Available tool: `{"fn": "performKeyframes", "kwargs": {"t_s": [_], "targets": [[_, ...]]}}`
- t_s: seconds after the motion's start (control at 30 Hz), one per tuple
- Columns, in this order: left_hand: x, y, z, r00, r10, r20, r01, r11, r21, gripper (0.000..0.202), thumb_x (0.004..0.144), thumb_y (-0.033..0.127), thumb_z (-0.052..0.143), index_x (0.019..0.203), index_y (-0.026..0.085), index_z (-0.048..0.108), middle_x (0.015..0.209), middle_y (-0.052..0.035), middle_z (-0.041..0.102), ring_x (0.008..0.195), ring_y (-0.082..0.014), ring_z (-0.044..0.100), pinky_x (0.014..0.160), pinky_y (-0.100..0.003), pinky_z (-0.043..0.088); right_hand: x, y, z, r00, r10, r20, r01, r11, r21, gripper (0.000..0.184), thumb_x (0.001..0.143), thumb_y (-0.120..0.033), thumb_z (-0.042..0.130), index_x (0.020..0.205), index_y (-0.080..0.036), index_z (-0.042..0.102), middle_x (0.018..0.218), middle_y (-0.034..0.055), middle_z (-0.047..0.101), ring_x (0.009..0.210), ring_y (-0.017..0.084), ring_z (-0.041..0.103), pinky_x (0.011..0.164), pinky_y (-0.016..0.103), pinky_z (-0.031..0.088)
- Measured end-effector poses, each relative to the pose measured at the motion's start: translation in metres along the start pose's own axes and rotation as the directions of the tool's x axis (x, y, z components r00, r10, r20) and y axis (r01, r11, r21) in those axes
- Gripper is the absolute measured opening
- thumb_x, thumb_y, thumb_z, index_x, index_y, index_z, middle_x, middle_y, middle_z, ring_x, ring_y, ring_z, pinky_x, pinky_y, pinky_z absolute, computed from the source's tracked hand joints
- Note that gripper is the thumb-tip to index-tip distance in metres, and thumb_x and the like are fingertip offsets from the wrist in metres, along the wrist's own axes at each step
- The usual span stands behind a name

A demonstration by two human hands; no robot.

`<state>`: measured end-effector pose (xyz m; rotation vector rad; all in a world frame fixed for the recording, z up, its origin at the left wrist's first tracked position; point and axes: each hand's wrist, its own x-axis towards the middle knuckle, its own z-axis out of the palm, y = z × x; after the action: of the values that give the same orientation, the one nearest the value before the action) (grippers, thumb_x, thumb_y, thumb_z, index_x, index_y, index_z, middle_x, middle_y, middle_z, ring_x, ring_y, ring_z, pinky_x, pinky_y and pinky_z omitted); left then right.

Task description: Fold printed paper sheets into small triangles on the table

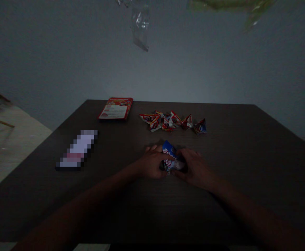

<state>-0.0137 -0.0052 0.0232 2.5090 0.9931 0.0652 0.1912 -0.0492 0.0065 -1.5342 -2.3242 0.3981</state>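
Note:
Near the middle of the dark table, both hands are closed around a blue printed paper piece (169, 149) with white lettering and a pale patch on its lower right. My left hand (154, 164) grips its left side, thumb lying across the print. On the other side, my right hand (194, 167) pinches the right edge between thumb and fingers. Fingers cover part of the piece, and the dim light hides its exact shape. Beyond the hands lies a row of folded red-and-white printed paper pieces (165, 122), ending at the right with a blue folded piece (200, 127).
A stack of red-bordered printed sheets (117, 108) sits at the table's back left. Left of my hands lies a blurred-out phone (79, 148). The wooden table (246, 139) meets a grey wall (194, 62), where clear plastic (141, 24) hangs.

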Motion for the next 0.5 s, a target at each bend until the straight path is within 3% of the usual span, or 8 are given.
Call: {"fn": "performKeyframes", "kwargs": {"t_s": [0.23,0.5], "targets": [[-0.001,0.002,-0.003,1.000,-0.012,0.019,0.012,1.000,-0.006,0.056,0.068,0.041,0.064,0.122,0.035,0.053,0.113,-0.0070,0.050,0.106,-0.0302,0.043,0.091,-0.047,0.032,-0.003,0.026,-0.018,0.992,0.092,0.090,-0.102,0.987,0.120,0.033,0.071,-0.032,0.066,0.098,-0.020,0.051,0.096,0.0054,0.060,0.086,0.021,0.057,0.073,0.033,0.042],[0.000,0.002,-0.003,1.000,-0.001,0.013,0.001,1.000,0.001,0.057,0.067,0.039,0.065,0.122,0.034,0.054,0.112,-0.0071,0.050,0.106,-0.0313,0.042,0.090,-0.046,0.032,-0.004,0.033,-0.028,0.985,0.070,0.158,-0.104,0.969,0.223,0.023,0.074,-0.022,0.060,0.095,-0.021,0.052,0.087,0.0016,0.062,0.075,0.016,0.058,0.065,0.028,0.042]]}}
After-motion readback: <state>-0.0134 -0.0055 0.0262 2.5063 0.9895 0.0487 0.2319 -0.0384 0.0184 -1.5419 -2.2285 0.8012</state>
